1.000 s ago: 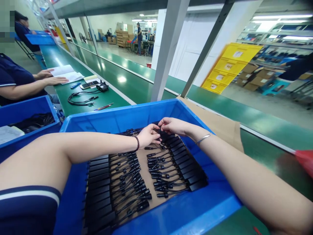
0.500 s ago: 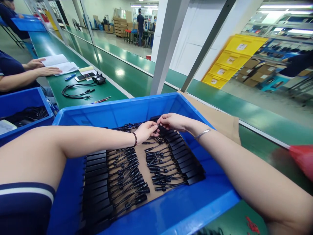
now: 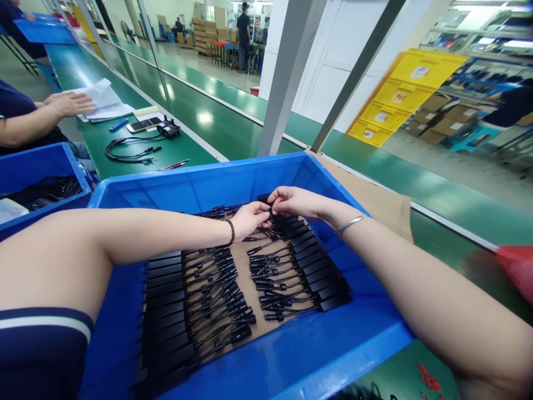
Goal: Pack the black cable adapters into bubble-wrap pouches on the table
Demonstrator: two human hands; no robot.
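Observation:
Inside a large blue bin (image 3: 200, 195), my left hand (image 3: 251, 220) and my right hand (image 3: 293, 202) meet near the far end. Fingers of my left hand are closed in a pinch around a small black cable end, mostly covered by the fingertips. My right hand's thumb and fingers pinch at the same spot; what they hold is too small to make out. Two rows of flat black boxes with short cables, a left row (image 3: 166, 303) and a right row (image 3: 318, 272), lie on brown cardboard (image 3: 244, 266). Their cable connectors point toward the middle.
Left, a co-worker's hands (image 3: 69, 104) are at papers (image 3: 102, 101) beside a phone (image 3: 144, 124) and coiled black cables (image 3: 127, 150). Another blue bin (image 3: 41, 153) stands nearby. Grey posts (image 3: 287, 78) rise behind my bin. Small red pieces (image 3: 428, 378) lie at lower right.
My hands stay together at nearly the same spot, the right fingers slightly more raised. The co-worker's hands have lifted from the papers, and a sheet is raised. The view has shifted slightly.

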